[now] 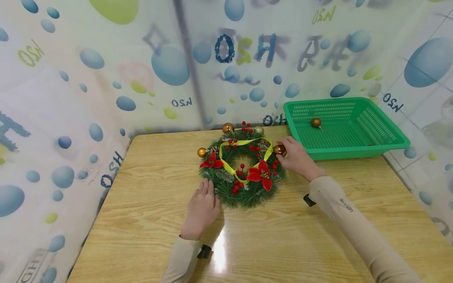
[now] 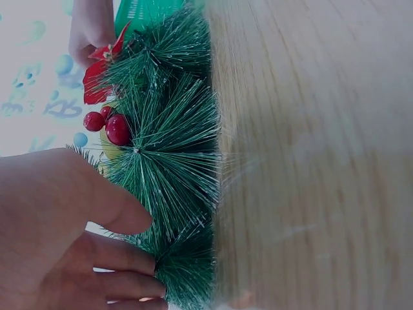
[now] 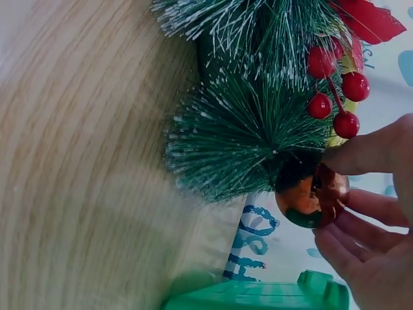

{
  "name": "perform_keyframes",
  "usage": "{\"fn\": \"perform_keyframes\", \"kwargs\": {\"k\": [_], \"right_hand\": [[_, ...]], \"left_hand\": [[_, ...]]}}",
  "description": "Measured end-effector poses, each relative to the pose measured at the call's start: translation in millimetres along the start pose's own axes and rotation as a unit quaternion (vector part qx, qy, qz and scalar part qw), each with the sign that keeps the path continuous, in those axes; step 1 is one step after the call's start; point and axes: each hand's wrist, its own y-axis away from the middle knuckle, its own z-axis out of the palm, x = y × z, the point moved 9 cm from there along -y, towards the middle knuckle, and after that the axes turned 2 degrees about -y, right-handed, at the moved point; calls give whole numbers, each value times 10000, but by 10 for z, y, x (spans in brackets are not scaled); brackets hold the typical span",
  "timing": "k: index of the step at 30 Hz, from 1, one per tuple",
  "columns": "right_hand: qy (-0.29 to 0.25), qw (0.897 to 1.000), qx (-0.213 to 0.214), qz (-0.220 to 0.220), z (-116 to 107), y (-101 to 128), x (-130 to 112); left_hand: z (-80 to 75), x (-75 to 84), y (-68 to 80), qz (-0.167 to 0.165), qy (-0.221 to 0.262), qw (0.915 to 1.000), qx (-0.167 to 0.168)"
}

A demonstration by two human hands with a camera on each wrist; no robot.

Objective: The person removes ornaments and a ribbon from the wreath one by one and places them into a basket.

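Observation:
A green Christmas wreath lies on the wooden table, dressed with red poinsettias, red berries, pine cones and a yellow ribbon. At its right side my right hand pinches a shiny copper bauble between thumb and fingers, right against the needles. My left hand rests at the wreath's lower left edge, its fingers straight and touching the green needles. Other baubles sit on the rim: a copper one at the back and a gold one at the left.
A green plastic basket stands at the back right of the table, with a copper bauble inside. Behind the table hangs a curtain printed with blue and green bubbles.

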Motion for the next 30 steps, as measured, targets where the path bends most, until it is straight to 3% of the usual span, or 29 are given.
{"fn": "perform_keyframes", "kwargs": {"k": [17,30], "right_hand": [[30,9996,-252,99,95,42,52],[-322,9994,44,92,-26,36,-16]], "left_hand": [[23,-19,-6,-32,70,10000,-38],[42,-25,-12,-84,127,9998,-104]]}}
